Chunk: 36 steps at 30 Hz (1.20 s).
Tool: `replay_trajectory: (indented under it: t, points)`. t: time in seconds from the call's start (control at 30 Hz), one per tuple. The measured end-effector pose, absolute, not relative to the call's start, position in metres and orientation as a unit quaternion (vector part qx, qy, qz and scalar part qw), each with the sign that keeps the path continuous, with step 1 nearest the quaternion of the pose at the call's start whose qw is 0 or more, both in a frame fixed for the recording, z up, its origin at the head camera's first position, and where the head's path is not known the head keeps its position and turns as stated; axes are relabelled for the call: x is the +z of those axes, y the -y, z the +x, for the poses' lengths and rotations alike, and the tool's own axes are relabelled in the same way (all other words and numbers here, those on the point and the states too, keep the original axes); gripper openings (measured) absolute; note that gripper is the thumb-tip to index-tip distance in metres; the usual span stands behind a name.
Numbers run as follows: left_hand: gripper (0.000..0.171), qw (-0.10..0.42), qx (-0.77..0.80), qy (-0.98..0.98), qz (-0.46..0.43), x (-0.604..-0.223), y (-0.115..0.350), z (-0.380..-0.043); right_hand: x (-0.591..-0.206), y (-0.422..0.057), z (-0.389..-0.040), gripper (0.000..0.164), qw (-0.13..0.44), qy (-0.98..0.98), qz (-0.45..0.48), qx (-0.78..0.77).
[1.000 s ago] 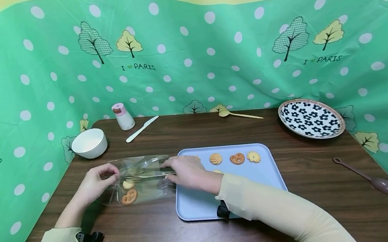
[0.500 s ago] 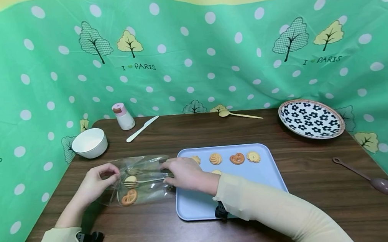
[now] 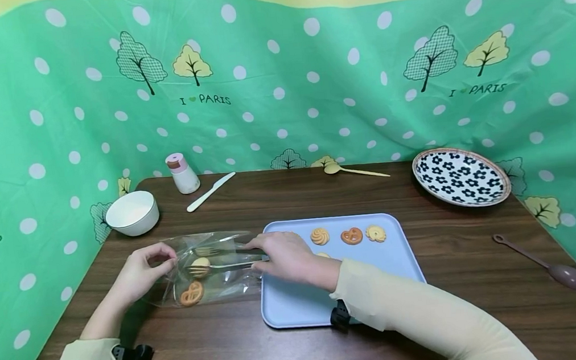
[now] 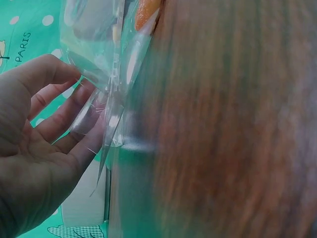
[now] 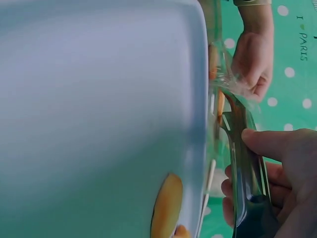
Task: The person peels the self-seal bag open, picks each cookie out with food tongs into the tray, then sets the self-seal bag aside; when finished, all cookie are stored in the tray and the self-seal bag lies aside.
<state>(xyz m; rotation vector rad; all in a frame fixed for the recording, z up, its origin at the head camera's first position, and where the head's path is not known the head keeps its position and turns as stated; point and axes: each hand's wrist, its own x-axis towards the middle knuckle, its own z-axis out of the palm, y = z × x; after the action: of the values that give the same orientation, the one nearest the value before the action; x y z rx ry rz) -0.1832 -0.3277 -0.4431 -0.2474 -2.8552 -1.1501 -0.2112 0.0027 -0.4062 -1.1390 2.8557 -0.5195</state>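
My left hand point(image 3: 144, 272) pinches the open edge of a clear plastic bag point(image 3: 232, 285) between thumb and fingers, left of the tray. Inside the bag lie a pretzel-shaped cookie point(image 3: 192, 293) and a round pale cookie point(image 3: 201, 262). My right hand point(image 3: 292, 259), over the tray's left side, grips metal food tongs point(image 3: 236, 266). Their two forked ends reach leftward over the bag, slightly spread, one overlapping the round cookie. In the right wrist view the thumb presses one arm of the tongs point(image 5: 242, 163), with fingers behind the other.
A blue tray point(image 3: 289, 314) holds several cookies, including a swirl cookie point(image 3: 320, 236) and a pretzel cookie point(image 3: 352, 236). Around it stand a white bowl point(image 3: 133, 214), a shaker point(image 3: 183, 174), a white knife point(image 3: 211, 192), a yellow spoon point(image 3: 356, 169), a flowered plate point(image 3: 462, 177) and a brown spoon point(image 3: 566, 275).
My right hand and the tongs have shifted right, and the round cookie has slid a little rightward in the bag. The left hand stays in place.
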Motion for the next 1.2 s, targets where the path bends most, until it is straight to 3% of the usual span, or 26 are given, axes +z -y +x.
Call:
replay_trajectory:
  t: [0.33, 1.07, 1.2]
  points:
    - [0.006, 0.032, -0.359, 0.928, -0.091, -0.441, 0.326, -0.184, -0.403, -0.053, -0.201, 0.040, -0.003, -0.914, -0.346, -0.213]
    - [0.005, 0.038, -0.342, 0.934, -0.097, -0.443, 0.324, -0.184, -0.392, -0.195, -0.166, 0.041, -0.093, -0.940, -0.254, -0.206]
    - [0.006, 0.033, -0.344, 0.933, -0.099, -0.441, 0.324, -0.185, -0.394, -0.223, -0.153, 0.039, -0.078, -0.950, -0.219, -0.209]
